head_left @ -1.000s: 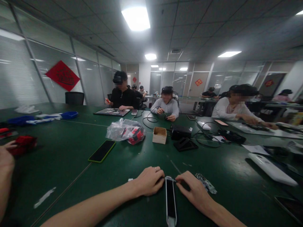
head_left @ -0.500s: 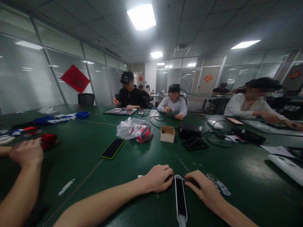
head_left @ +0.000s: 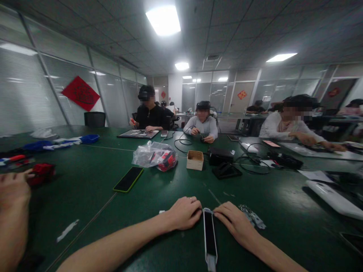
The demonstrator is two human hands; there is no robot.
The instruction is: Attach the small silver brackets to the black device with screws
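A long, narrow piece with a white frame and black face [head_left: 210,236] lies lengthwise before me on the green table [head_left: 159,249]. Its near end narrows into a grey section, and its exact kind is unclear. My left hand [head_left: 184,213] is closed, palm down, fingertips at the far left corner of the piece. From the other side, my right hand [head_left: 236,221] pinches at the far right corner, thumb and forefinger nearly together. Just beyond the right hand lie some grey metal links or plates [head_left: 252,216].
A phone [head_left: 129,179], a clear bag with red items [head_left: 155,155], a small box [head_left: 194,160] and black devices [head_left: 225,170] stand farther back. Another person's hand [head_left: 14,190] is at left by a red object [head_left: 42,173]. Several people sit around the table.
The camera has turned slightly right, so the scene sits farther left. My right thumb and forefinger have come closer together. Both hands stay at the piece's far end.
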